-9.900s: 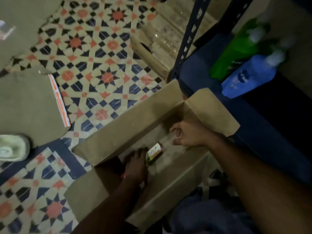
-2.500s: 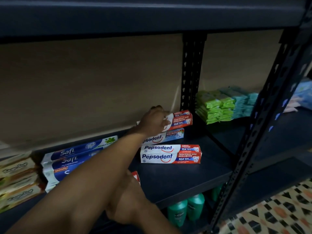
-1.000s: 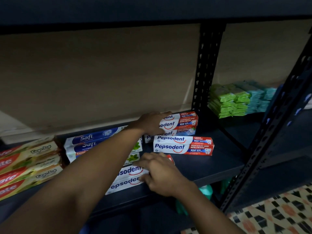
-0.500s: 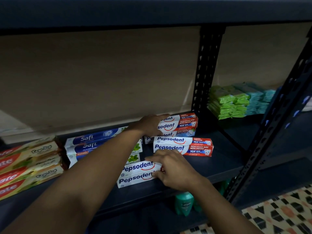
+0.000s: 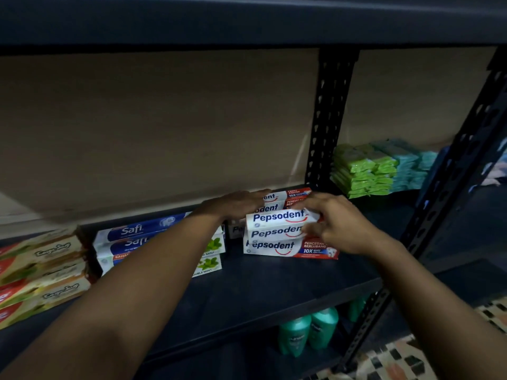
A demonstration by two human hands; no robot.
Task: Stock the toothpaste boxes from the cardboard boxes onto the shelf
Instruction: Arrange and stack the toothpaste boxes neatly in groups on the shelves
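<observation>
Pepsodent box (image 5: 277, 217), long axis left-right, pinched by right hand (image 5: 340, 226); left hand (image 5: 236, 205) flat

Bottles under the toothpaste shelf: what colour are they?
The bottles are teal green; the head view shows them, low centre-right.

Glossy cardboard toothpaste boxes (image 5: 277, 231) on a matt metal shelf (image 5: 260, 286).

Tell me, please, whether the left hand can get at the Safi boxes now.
Probably yes: the left hand rests open on the rear Pepsodent stack, holding nothing, and the Safi boxes lie unblocked just to its left.
</observation>
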